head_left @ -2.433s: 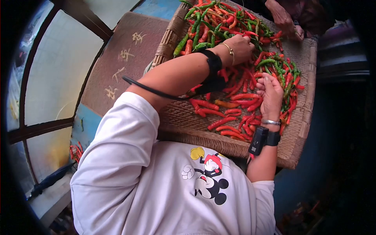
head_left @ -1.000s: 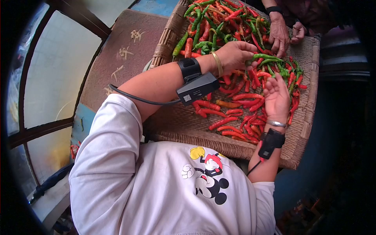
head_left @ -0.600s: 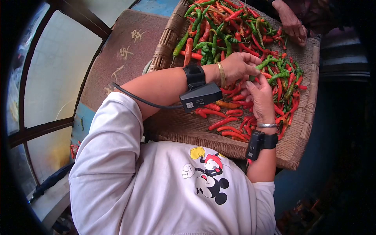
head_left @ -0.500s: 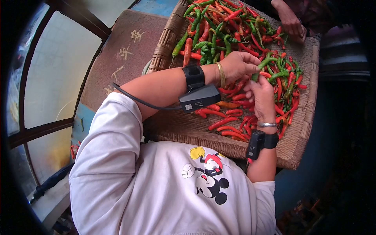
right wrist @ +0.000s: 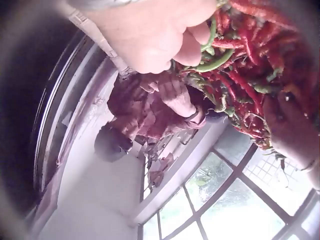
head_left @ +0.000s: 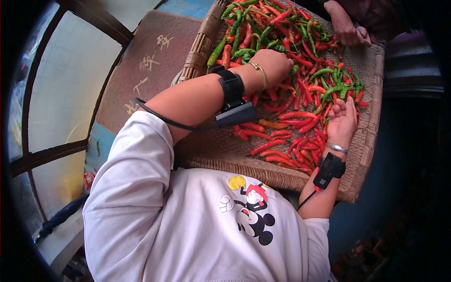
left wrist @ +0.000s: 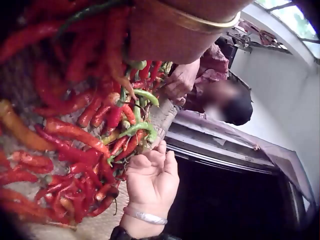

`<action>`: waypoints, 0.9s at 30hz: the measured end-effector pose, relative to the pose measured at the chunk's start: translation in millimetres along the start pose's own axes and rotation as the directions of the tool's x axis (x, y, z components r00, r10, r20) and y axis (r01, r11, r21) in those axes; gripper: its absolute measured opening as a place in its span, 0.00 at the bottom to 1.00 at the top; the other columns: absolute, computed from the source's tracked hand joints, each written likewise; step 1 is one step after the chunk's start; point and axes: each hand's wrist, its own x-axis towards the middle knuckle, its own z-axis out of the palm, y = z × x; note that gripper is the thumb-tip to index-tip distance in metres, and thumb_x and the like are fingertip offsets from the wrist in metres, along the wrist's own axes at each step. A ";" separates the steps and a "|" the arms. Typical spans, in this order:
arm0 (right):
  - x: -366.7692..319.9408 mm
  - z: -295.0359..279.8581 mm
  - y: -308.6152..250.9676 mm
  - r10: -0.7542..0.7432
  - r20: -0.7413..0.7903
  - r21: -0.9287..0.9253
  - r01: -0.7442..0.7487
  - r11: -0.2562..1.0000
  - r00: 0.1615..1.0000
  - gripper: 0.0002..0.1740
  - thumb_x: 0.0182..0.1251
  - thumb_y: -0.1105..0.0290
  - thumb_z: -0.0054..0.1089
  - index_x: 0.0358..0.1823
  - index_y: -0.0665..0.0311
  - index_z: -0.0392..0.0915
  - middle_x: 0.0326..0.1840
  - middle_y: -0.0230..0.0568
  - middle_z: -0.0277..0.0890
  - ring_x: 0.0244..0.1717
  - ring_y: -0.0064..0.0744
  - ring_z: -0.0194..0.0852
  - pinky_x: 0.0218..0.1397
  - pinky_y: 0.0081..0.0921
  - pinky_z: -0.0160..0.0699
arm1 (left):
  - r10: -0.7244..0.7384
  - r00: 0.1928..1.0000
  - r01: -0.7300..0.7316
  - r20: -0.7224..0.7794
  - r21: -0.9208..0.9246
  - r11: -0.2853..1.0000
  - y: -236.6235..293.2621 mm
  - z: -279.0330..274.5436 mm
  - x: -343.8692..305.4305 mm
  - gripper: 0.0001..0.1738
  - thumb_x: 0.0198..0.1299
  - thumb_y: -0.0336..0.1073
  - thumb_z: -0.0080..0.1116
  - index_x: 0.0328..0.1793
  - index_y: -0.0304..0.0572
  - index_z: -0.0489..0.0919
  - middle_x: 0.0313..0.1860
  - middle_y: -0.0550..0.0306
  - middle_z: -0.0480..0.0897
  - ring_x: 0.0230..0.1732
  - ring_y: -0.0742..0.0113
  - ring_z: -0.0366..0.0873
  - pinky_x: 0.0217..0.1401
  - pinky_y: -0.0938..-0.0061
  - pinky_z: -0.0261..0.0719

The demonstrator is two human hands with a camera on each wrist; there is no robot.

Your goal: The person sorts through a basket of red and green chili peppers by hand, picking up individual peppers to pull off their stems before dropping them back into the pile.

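Observation:
A woven tray [head_left: 221,150] holds a big pile of red and green chilies [head_left: 305,51]. My left hand [head_left: 275,63], with a gold bangle on its wrist, sits knuckles-up in the middle of the pile, fingers curled down into the chilies. My right hand [head_left: 343,117], with a silver bracelet, lies palm up on the red chilies near the tray's right edge, fingers relaxed and holding nothing. The left wrist view shows that open palm [left wrist: 152,175] beside red and green chilies [left wrist: 135,125]. In the right wrist view a green chili [right wrist: 215,60] lies just past the fingers [right wrist: 192,47].
Another person's hands [head_left: 350,33] work at the far right corner of the tray, also seen as hands [right wrist: 175,95] in the right wrist view. A brown mat with characters [head_left: 150,61] lies left of the tray. Sorted red chilies [head_left: 277,141] lie near me.
Half a second ago both hands met over a green chili. The right hand has since moved right and turned palm up; the left hand has gone up into the pile.

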 end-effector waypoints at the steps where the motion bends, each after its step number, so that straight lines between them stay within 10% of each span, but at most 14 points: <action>1: -2.0 3.1 1.3 0.002 0.001 -0.001 -0.002 1.000 1.000 0.18 0.61 0.68 0.47 0.52 0.66 0.62 0.26 0.37 0.72 0.21 0.20 0.66 0.21 0.16 0.64 | -0.002 1.000 0.002 0.001 -0.001 1.000 -0.1 0.8 0.5 0.12 0.46 0.40 0.52 0.37 0.48 0.78 0.32 0.55 0.78 0.35 0.56 0.76 0.35 0.65 0.75; 9: -21.6 32.4 17.8 0.085 0.328 -0.282 0.012 0.959 0.941 0.14 0.61 0.66 0.48 0.45 0.66 0.69 0.24 0.32 0.71 0.20 0.14 0.65 0.19 0.09 0.61 | 0.092 0.993 -0.098 0.072 0.092 0.991 1.3 -1.0 -1.9 0.12 0.43 0.42 0.54 0.32 0.44 0.76 0.29 0.53 0.77 0.34 0.55 0.76 0.34 0.63 0.74; 16: -16.2 31.4 56.6 0.035 0.439 -0.786 0.365 0.499 0.898 0.17 0.53 0.62 0.56 0.37 0.70 0.74 0.24 0.41 0.75 0.26 0.28 0.72 0.29 0.26 0.69 | 0.051 0.999 -0.051 -0.004 -0.104 0.993 10.6 -7.7 -8.0 0.11 0.43 0.42 0.53 0.30 0.46 0.78 0.28 0.52 0.78 0.33 0.55 0.77 0.35 0.64 0.75; 19: -14.8 33.0 62.4 0.039 0.482 -0.813 0.430 0.392 0.876 0.15 0.57 0.66 0.53 0.39 0.71 0.73 0.21 0.30 0.70 0.20 0.17 0.64 0.23 0.16 0.64 | 0.042 0.999 -0.048 -0.035 -0.185 0.982 7.1 -4.8 -7.9 0.11 0.43 0.42 0.54 0.30 0.46 0.77 0.24 0.50 0.77 0.30 0.52 0.75 0.33 0.62 0.73; 27: -15.0 39.7 64.0 0.075 0.438 -0.808 0.355 0.471 0.896 0.16 0.51 0.61 0.56 0.32 0.68 0.76 0.16 0.43 0.70 0.18 0.36 0.68 0.25 0.30 0.66 | -0.105 0.981 0.032 -0.164 -0.394 0.918 -3.3 -1.3 -0.1 0.13 0.44 0.41 0.54 0.32 0.39 0.76 0.27 0.47 0.77 0.32 0.51 0.75 0.35 0.64 0.73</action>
